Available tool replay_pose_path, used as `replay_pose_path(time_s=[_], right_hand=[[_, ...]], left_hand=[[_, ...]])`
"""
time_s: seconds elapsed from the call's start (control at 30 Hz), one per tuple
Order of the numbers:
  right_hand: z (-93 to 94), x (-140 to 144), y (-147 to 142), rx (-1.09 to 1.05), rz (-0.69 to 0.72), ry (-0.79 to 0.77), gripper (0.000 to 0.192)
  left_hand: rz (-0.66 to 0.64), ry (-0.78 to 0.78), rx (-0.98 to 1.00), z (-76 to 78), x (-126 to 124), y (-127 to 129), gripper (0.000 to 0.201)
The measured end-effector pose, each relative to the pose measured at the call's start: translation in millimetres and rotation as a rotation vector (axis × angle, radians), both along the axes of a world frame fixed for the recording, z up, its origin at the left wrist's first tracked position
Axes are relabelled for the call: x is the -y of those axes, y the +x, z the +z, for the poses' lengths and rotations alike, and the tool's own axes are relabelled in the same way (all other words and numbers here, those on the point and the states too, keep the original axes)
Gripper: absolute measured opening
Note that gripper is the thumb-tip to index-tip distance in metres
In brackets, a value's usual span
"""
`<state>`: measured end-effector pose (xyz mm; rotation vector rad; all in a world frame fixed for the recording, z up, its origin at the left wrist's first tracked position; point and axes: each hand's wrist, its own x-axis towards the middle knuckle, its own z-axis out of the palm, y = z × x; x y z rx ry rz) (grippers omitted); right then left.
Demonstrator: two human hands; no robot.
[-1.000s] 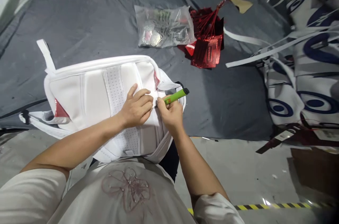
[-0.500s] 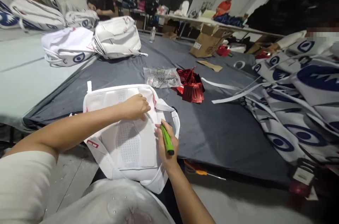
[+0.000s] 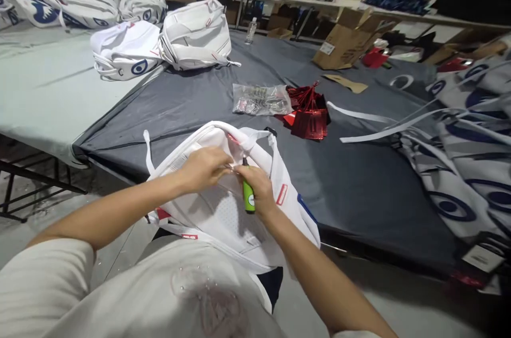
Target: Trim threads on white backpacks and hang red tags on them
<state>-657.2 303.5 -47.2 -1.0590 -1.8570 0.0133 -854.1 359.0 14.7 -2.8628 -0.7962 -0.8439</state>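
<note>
White backpack (image 3: 223,215) lay tilted at the near edge of the grey-covered table (image 3: 367,194), back panel toward the wearer. Right hand (image 3: 258,184) was closed around a green pen-shaped tool (image 3: 248,198), dark tip pointing away. Left hand (image 3: 205,167) was curled over the panel, fingertips drawn together beside the right's; whether they pinched fabric could not be told from this angle. Beyond the backpack, a clear plastic bag (image 3: 261,99) lay against red hang tags (image 3: 311,124).
</note>
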Motion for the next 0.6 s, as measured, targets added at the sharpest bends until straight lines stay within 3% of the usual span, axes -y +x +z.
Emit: replay_pose_path(time_s=[0.1, 0.17, 0.23, 0.37, 0.6], right_hand=[[-19.2, 3, -7, -0.002, -0.111, 0.017, 0.026], [-20.8, 9, -16, 0.011, -0.144, 0.051, 0.027], [-18.9, 16, -23, 0.026, -0.141, 0.069, 0.028], [-15.6, 23, -24, 0.124, -0.079, 0.036, 0.032], [-16.9, 13, -14, 0.147, -0.055, -0.007, 0.028]], left_hand=[[0.031, 0.056, 0.064, 11.8, -32, 2, 0.037], [0.057, 0.039, -0.088, 19.6, -55, 12, 0.076], [0.079, -0.05, -0.299, 17.6, -75, 28, 0.105], [0.124, -0.149, -0.492, -4.1, -96, 52, 0.105], [0.083, 0.039, -0.549, -17.5, -79, 41, 0.13]])
